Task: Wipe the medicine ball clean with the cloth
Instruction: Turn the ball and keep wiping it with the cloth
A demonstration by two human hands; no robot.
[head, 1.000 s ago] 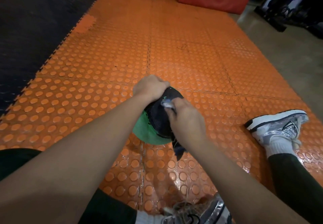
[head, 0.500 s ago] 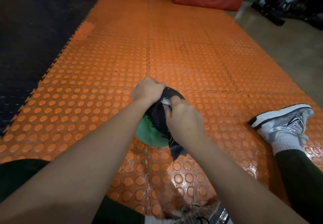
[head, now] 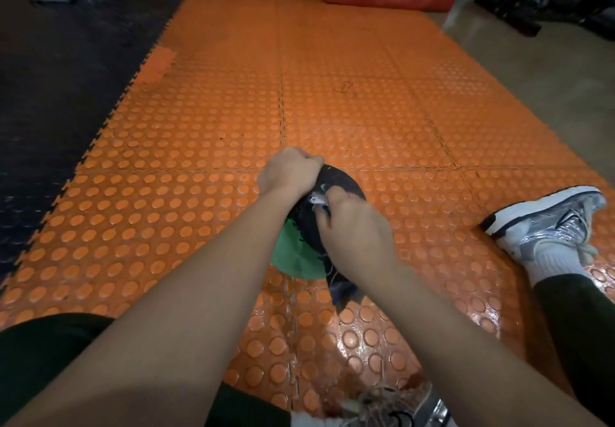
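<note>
Both forearms were bare, with no sleeves, watch or rings showing on the left hand [head: 289, 173] or the right hand [head: 352, 223]. The legs wore dark trousers [head: 579, 323]. At three o'clock was a white sock [head: 552, 260] in a silver-and-white trainer [head: 545, 216] with a black-edged sole; at six o'clock, a second trainer [head: 392, 410].

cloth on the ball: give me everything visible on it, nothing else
The cloth is dark, nearly black fabric with frayed, thready edges and a small white tag near its top. It is draped over the upper part of the green medicine ball, with a crumpled tail hanging off the near side toward the orange mat. The left hand grips its far edge; the right hand bunches and presses it against the ball.
</note>
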